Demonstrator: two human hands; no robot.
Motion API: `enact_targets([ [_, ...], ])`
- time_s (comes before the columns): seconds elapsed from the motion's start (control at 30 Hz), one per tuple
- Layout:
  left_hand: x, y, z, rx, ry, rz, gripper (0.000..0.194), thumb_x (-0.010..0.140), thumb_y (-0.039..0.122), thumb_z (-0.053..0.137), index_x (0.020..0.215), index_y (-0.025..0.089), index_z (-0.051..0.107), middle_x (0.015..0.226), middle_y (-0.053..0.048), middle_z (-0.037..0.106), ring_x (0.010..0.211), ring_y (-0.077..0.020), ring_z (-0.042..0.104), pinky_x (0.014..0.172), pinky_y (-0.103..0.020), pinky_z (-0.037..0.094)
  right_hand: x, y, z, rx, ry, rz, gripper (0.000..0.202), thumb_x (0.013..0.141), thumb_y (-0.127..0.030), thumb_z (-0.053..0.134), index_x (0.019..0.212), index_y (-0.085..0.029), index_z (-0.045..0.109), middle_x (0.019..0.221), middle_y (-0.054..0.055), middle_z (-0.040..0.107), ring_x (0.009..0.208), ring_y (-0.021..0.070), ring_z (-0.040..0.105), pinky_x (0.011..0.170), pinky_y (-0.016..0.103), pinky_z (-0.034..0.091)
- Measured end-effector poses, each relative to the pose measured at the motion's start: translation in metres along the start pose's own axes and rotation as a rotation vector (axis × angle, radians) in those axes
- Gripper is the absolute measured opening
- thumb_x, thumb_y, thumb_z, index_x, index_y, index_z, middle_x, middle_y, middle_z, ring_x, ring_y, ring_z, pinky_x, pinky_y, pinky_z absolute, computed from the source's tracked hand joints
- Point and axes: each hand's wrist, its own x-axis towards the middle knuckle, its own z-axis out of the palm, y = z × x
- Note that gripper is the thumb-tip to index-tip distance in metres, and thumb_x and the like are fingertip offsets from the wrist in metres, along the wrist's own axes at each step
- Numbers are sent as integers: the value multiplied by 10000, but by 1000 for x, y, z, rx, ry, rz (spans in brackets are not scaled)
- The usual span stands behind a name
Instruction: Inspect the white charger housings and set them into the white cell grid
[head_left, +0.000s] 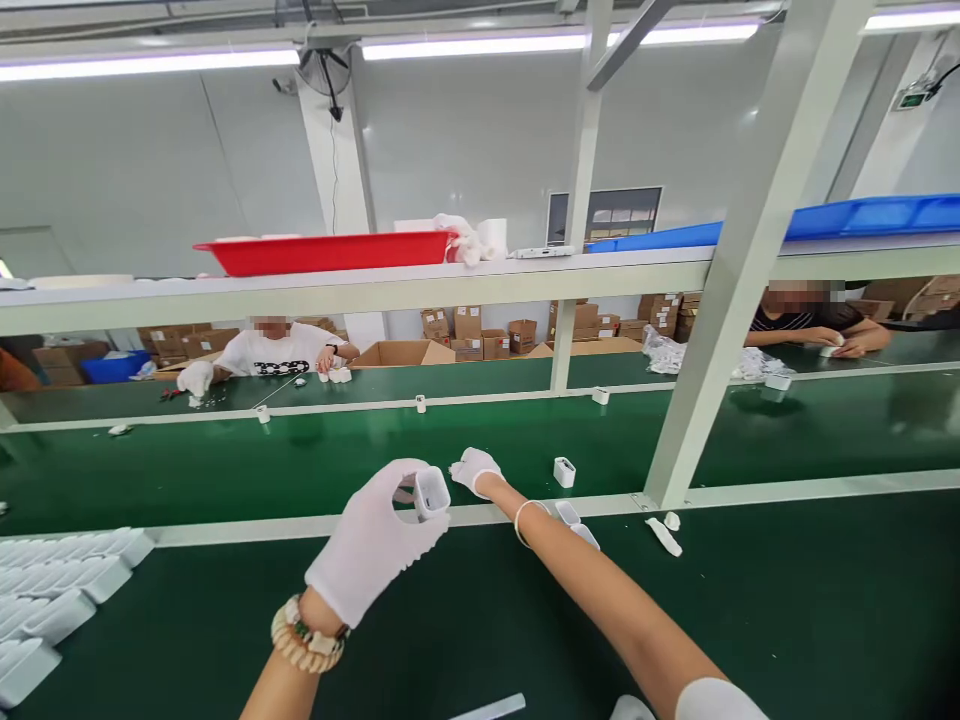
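The white housing [432,494] is in your left hand [379,540], raised above the desk [420,630]. Your gloved fingers are closed around its outer walls, thumb on the near side; this grip appears chosen to leave the open mouth uncovered and facing you. Your right hand [477,470] extends past the rail [247,530], over the green belt [360,440]. Whether its fingers grip anything cannot be determined.

To the right of your right hand, well apart from it, an upright housing [564,472] stands on the belt near the rail. Two open housings [568,513] [586,535] lie beside your right forearm, partly hidden by it; their position probably keeps them within reach. White scraps [664,537] lie farther right, near the post [712,330].

At the left, white housings [97,580] stand in close rows, presumably to save space. A white strip [491,708] lies at the near side, cut off by the view.

Observe the edges: the rail bounds the desk on the far side, and the post limits sideways travel of your right arm. Your left forearm has open room between the rows and your right forearm. Lift any housing over the rail when crossing to the belt.
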Motion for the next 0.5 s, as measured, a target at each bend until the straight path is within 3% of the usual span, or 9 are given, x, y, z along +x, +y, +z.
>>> enact_targets([
  [0.17, -6, 3, -8, 146, -13, 222, 240, 739, 196, 645, 976, 235, 646, 967, 0, 721, 862, -179, 699, 839, -333, 591, -40, 1, -32, 294, -50, -152, 321, 930, -422, 698, 1094, -151, 647, 902, 44, 724, 715, 167, 688, 664, 343, 606],
  [0.3, -11, 9, -4, 239, -68, 307, 354, 708, 71, 607, 1007, 254, 653, 1005, 0, 717, 890, -179, 700, 861, -318, 598, -100, 9, -66, 450, -58, -293, 517, 756, -506, 818, 1140, -197, 663, 983, 97, 762, 902, 266, 724, 819, 463, 611],
  [0.4, -14, 11, 0, 295, -94, 336, 440, 677, 27, 605, 1043, 264, 664, 1055, -15, 721, 957, -201, 703, 909, -342, 596, -142, 9, -83, 499, 18, -450, 448, 802, -442, 786, 1197, -252, 692, 960, 62, 763, 883, 252, 718, 866, 475, 590],
  [0.5, -15, 9, 3, 338, -96, 349, 467, 684, 20, 616, 1074, 269, 672, 1067, -27, 721, 981, -216, 704, 892, -355, 605, -166, 2, -88, 376, 102, -631, 381, 861, -322, 726, 1241, -308, 700, 825, 3, 722, 738, 207, 684, 764, 418, 581],
])
